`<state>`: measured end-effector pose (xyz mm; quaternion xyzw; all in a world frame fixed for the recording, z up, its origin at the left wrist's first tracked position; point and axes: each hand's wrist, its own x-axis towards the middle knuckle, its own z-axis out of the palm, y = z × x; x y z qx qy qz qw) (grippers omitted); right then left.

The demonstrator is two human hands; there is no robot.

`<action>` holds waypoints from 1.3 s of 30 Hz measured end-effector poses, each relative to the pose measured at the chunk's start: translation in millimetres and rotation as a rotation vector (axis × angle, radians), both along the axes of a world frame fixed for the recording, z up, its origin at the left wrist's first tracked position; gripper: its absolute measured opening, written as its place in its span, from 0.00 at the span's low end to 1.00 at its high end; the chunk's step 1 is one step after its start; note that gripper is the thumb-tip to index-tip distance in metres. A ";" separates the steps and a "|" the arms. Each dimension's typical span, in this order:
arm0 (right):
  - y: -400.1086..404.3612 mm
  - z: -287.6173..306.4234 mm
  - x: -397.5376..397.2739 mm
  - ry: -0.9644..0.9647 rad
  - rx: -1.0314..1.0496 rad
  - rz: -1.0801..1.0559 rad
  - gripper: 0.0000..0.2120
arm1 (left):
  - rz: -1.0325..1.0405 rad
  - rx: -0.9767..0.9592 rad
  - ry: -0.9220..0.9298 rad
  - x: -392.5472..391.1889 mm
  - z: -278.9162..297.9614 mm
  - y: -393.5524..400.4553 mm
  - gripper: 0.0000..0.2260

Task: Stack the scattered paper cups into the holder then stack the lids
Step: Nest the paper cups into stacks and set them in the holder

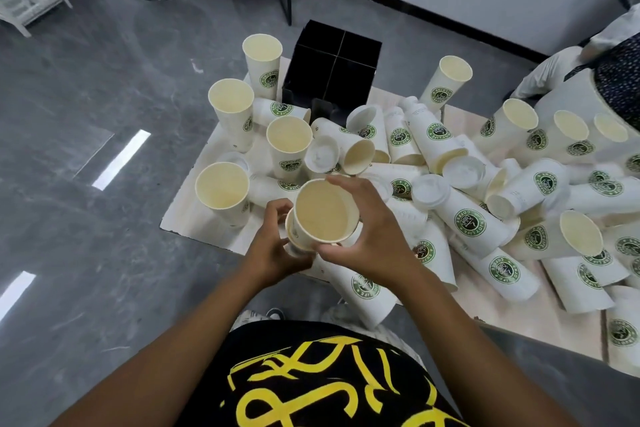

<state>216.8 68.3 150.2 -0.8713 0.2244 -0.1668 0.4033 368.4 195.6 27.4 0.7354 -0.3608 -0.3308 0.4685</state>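
Head view: both hands on one upright paper cup at the near-left edge of the tabletop. Right hand wraps the cup's right side, fingers over the far rim; left hand grips lower on the left, where a second rim shows just beneath, so it looks nested in another cup. Holder, black box split into four compartments, sits at the far side; what's inside I can't tell. Several cups stand upright left of the hands and near the holder, e.g. one at near left. To the right, a heap of cups lying on their sides, overlapping. White lids lie mixed into the heap
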 end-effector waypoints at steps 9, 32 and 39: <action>-9.0 -50.7 -1.8 0.087 -0.037 -0.002 0.41 | 0.011 -0.010 0.086 -8.6 -19.8 6.3 0.47; -3.6 -107.1 -119.9 0.337 -0.162 -0.241 0.35 | -0.187 -0.213 -0.178 20.6 30.4 -4.7 0.53; 4.0 -132.4 -131.6 0.468 -0.174 -0.253 0.37 | -0.226 -0.204 -0.211 18.9 37.8 -7.1 0.52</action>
